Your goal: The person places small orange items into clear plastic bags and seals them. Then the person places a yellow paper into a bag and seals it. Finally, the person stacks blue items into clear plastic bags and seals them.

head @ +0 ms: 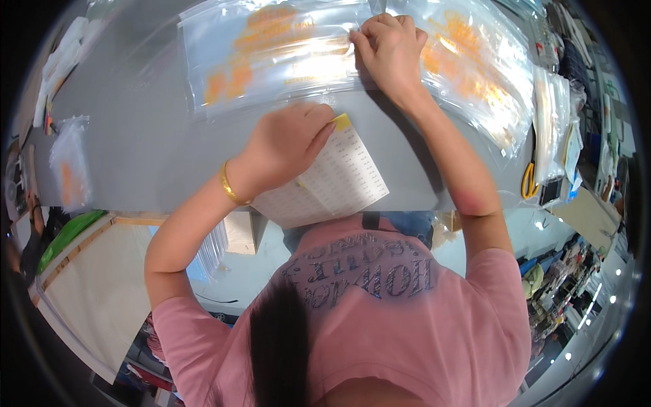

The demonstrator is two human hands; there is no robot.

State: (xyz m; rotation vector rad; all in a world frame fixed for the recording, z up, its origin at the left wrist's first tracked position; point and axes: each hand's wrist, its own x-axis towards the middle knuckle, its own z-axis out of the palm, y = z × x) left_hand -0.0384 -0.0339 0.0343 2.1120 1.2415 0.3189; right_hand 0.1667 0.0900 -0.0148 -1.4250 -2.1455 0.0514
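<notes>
My left hand [290, 137], with a gold bracelet at the wrist, pinches the upper corner of a sheet of small printed stickers [351, 163]. The sheet's corner shows yellow at the fingertips. It hangs over the table's front edge, with another sticker sheet [287, 206] beneath it. Further up, my right hand [391, 51] touches the right end of a stack of clear plastic bags [274, 56] with orange print. Whether its fingers grip anything is hidden. A small white sticker [354, 73] shows near that end of the top bag. To the right lies a second fanned stack of printed bags [473, 76].
Yellow-handled scissors [530, 182] and a dark phone-like device [551, 192] lie at the grey table's [137, 152] right edge, by more plastic bags [549, 122]. A packed bag [71, 163] lies at the left. Another person's arm [35, 213] shows at far left.
</notes>
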